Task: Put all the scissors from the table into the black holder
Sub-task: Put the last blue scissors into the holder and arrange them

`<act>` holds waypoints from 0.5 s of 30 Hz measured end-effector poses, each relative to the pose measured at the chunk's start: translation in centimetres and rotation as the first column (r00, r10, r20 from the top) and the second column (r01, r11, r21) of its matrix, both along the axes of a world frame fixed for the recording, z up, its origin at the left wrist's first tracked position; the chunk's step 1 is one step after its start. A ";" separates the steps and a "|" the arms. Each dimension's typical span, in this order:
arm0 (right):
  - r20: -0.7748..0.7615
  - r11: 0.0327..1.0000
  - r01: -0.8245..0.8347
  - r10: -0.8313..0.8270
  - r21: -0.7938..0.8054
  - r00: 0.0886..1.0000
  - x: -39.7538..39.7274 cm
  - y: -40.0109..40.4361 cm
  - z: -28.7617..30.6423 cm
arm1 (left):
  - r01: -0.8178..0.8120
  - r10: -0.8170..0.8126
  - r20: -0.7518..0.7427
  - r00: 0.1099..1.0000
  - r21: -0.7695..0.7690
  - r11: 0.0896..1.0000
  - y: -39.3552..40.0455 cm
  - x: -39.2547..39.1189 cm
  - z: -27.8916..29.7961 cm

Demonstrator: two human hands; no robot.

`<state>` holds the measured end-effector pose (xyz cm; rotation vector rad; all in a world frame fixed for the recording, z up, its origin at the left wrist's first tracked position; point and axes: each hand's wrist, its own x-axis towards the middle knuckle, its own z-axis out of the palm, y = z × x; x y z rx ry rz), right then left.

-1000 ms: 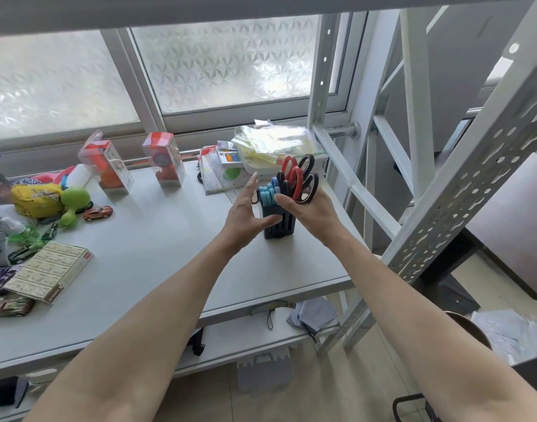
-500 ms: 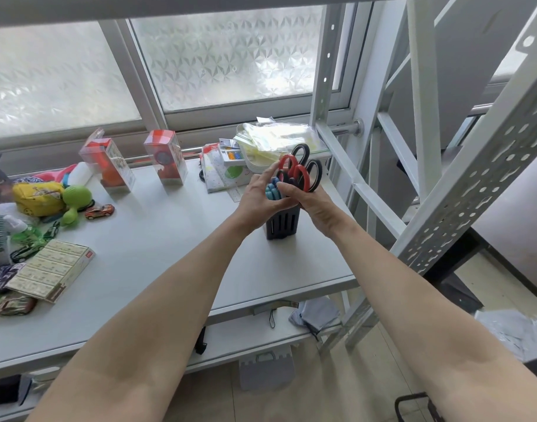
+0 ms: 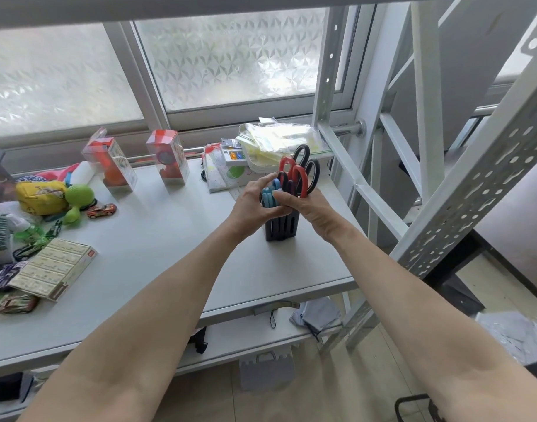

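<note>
The black holder (image 3: 280, 228) stands upright on the grey table (image 3: 157, 239), right of the middle. Red-handled scissors (image 3: 297, 178), black-handled scissors (image 3: 309, 169) and blue-handled scissors (image 3: 270, 196) stick out of its top, handles up. My left hand (image 3: 255, 205) wraps the holder's left side, its fingers on the blue handles. From the right, my right hand (image 3: 314, 211) clasps the holder, fingertips pinching at the blue scissors' handles. The holder's upper half is hidden behind both hands.
Along the table's back stand two clear toy boxes (image 3: 166, 156), a stationery pack (image 3: 227, 172) and a tray of plastic bags (image 3: 279, 141). Toys, a small car (image 3: 101, 211) and a flat carton (image 3: 52, 269) crowd the left. A white perforated shelf post (image 3: 462, 205) rises at right.
Both hands closed in from beside the holder onto its top; the fingers now press on the blue scissors' handles. The holder stays in place.
</note>
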<state>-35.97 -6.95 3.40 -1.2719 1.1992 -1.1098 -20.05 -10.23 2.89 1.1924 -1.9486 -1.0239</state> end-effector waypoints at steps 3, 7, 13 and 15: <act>-0.122 0.999 -0.016 0.013 -0.029 0.992 -0.6 0.5 -0.3 | -0.080 0.079 -0.052 0.995 -0.017 0.997 1.2 0.6 -0.8; -0.170 0.999 -0.050 0.051 0.005 0.984 -1.6 1.0 -1.4 | -0.141 0.133 -0.108 0.985 -0.065 0.988 2.1 1.3 -1.4; -0.115 0.999 -0.052 0.050 -0.014 0.992 -1.0 1.3 -1.6 | -0.139 0.136 -0.119 0.984 -0.021 0.990 1.6 1.4 -1.0; -0.102 0.998 -0.059 0.059 0.001 0.993 -1.0 1.3 -1.7 | -0.171 0.167 -0.121 0.979 -0.028 0.985 1.8 1.2 -1.3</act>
